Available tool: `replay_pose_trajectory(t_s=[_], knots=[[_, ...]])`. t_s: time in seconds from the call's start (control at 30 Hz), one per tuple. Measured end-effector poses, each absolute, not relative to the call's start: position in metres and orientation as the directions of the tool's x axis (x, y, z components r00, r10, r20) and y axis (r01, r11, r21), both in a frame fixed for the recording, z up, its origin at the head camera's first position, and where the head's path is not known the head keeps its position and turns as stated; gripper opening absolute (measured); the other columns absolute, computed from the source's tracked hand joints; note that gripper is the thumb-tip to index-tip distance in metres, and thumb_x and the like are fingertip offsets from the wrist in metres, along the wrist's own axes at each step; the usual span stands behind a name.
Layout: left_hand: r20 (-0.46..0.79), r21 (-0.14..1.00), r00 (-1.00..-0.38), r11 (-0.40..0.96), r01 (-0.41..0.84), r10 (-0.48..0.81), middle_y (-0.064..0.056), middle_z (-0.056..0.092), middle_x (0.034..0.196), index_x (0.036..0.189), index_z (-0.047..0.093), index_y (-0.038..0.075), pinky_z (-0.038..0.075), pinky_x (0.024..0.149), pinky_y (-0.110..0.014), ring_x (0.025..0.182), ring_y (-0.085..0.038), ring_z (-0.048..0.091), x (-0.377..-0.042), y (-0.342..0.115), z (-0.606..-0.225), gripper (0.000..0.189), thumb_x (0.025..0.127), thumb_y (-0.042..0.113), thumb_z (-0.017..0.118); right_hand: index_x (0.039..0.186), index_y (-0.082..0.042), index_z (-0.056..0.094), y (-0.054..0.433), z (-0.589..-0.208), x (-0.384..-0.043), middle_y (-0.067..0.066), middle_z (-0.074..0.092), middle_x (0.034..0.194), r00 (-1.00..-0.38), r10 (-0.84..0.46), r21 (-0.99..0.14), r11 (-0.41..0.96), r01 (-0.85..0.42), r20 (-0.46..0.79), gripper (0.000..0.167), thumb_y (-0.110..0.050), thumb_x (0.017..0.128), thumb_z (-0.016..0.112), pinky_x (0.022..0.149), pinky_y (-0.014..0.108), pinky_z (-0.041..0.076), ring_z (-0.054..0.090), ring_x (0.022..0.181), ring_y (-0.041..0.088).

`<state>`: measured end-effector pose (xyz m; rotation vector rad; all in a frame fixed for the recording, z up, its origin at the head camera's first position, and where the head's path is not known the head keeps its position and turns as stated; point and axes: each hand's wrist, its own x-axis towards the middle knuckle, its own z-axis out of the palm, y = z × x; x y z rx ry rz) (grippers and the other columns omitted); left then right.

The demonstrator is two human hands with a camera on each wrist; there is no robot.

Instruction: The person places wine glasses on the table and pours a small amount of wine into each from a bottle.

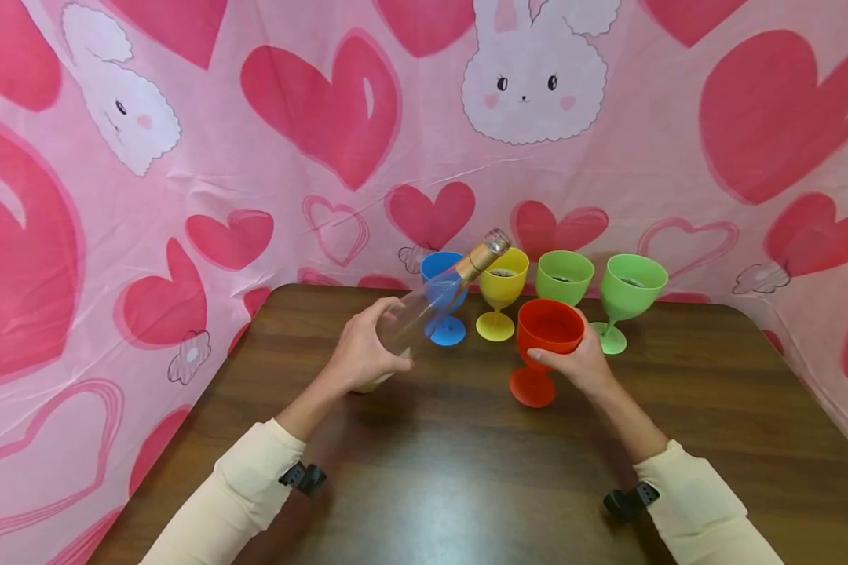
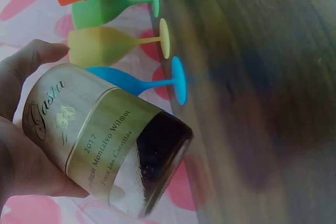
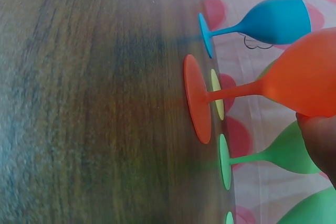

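Observation:
My left hand (image 1: pixel 369 343) grips a clear glass wine bottle (image 1: pixel 424 314) round its body. The bottle leans with its gold-banded neck up and to the right, and its mouth stands near the yellow goblet. Dark liquid shows at its base in the left wrist view, below the printed label (image 2: pixel 100 129). In my right hand (image 1: pixel 581 357) is a red goblet (image 1: pixel 550 323), held by its bowl with the thumb across the near side. Its bowl looks empty from the head view, and its foot is close over the table.
Behind stand a blue goblet (image 1: pixel 448 330), a yellow goblet (image 1: pixel 495 326) and two green goblets (image 1: pixel 564 276), in a row near the brown table's (image 1: pixel 452 486) back edge. Dark liquid shows in the yellow and green ones. A pink heart-patterned cloth (image 1: pixel 290 157) hangs behind.

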<state>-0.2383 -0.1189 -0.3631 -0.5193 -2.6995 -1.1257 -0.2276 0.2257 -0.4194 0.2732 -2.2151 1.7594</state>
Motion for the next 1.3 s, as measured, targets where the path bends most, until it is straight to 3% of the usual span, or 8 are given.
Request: replay_pose_trajectory(t_s=[0.27,0.43,0.6,0.77,1.3], knots=[[0.216,0.56,-0.94,0.756,0.339,0.262,-0.005,0.069,0.115,0.137,0.055,0.024,0.055,0.089,-0.05,0.11,-0.026,0.058,-0.239,-0.118,-0.345,0.085,0.059,0.027,0.09,0.14,0.006,0.044,0.224,-0.419,-0.225,-0.022,0.059,0.114,-0.943,0.049,-0.923,0.224,-0.312,0.33,0.07,0.005,0.078,0.076,0.083,0.012,0.053,0.056,0.106,0.002],[0.193,0.477,-0.957,0.832,0.284,0.216,0.001,0.065,0.115,0.138,0.053,0.035,0.059,0.071,-0.052,0.111,-0.023,0.056,-0.24,-0.116,-0.336,0.087,0.059,0.033,0.09,0.14,0.005,0.045,0.222,-0.42,-0.225,-0.021,0.059,0.113,-0.941,0.063,-0.923,0.226,-0.31,0.332,0.07,0.004,0.077,0.077,0.083,0.012,0.052,0.056,0.105,0.001],[0.262,0.375,-0.931,0.862,0.342,0.256,-0.005,0.067,0.113,0.138,0.055,0.029,0.056,0.082,-0.052,0.107,-0.027,0.058,-0.243,-0.115,-0.332,0.087,0.058,0.034,0.09,0.139,0.006,0.045,0.221,-0.422,-0.232,-0.023,0.06,0.112,-0.929,0.068,-0.912,0.226,-0.342,0.364,0.07,0.005,0.077,0.078,0.084,0.011,0.052,0.058,0.104,0.0],[0.286,0.294,-0.911,0.878,0.378,0.297,-0.011,0.065,0.128,0.143,0.054,0.023,0.049,0.094,-0.057,0.114,-0.034,0.057,-0.247,-0.112,-0.327,0.092,0.059,0.031,0.089,0.138,0.006,0.047,0.221,-0.421,-0.237,-0.024,0.062,0.111,-0.92,0.077,-0.908,0.21,-0.362,0.384,0.069,0.007,0.076,0.077,0.084,0.011,0.052,0.059,0.102,0.0],[0.317,0.122,-0.882,0.907,0.402,0.348,-0.014,0.063,0.131,0.143,0.053,0.026,0.043,0.1,-0.059,0.123,-0.037,0.052,-0.248,-0.112,-0.317,0.093,0.06,0.031,0.094,0.14,0.005,0.046,0.219,-0.422,-0.24,-0.027,0.06,0.111,-0.926,0.069,-0.914,0.208,-0.349,0.37,0.071,0.005,0.077,0.077,0.085,0.01,0.051,0.057,0.104,-0.002]])
